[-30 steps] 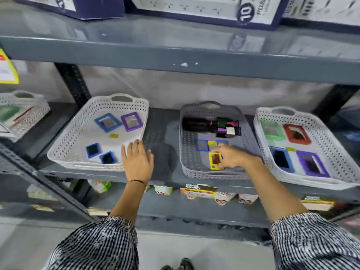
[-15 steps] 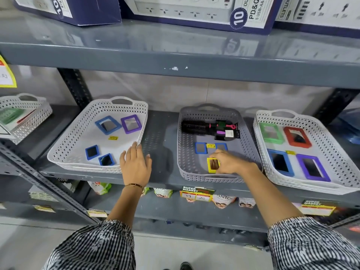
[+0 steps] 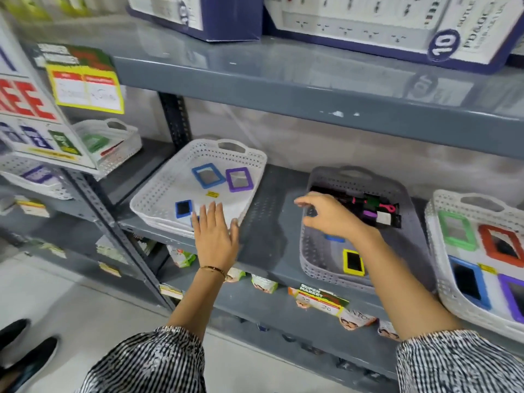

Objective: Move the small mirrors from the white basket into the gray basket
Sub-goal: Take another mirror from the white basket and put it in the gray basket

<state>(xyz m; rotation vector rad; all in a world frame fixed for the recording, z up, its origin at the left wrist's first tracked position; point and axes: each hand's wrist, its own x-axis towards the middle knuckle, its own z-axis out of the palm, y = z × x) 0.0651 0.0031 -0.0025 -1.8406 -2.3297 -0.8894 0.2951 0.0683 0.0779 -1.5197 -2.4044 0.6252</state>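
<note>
The white basket (image 3: 158,194) sits on the grey shelf and holds a small dark-blue mirror (image 3: 183,208), a larger blue-framed mirror (image 3: 208,175) and a purple-framed mirror (image 3: 239,179). My left hand (image 3: 215,234) lies flat on the basket's front right rim, fingers spread, covering another small blue mirror (image 3: 194,221). The gray basket (image 3: 314,259) to the right holds a small yellow mirror (image 3: 353,262), a small blue one (image 3: 334,238) partly under my wrist, and a black hairbrush (image 3: 365,205). My right hand (image 3: 329,215) hovers over the gray basket's left side, fingers apart, holding nothing.
A second white basket (image 3: 436,251) at the far right holds green, red, blue and purple framed mirrors. Another white basket (image 3: 113,137) stands at the back left. The upper shelf (image 3: 312,89) hangs low overhead with boxes on it. A shelf post (image 3: 113,236) stands left of the white basket.
My right hand has let go of the yellow mirror, which now lies in the gray basket, and has risen toward the left. The camera has swung left; my left hand stays on the white basket.
</note>
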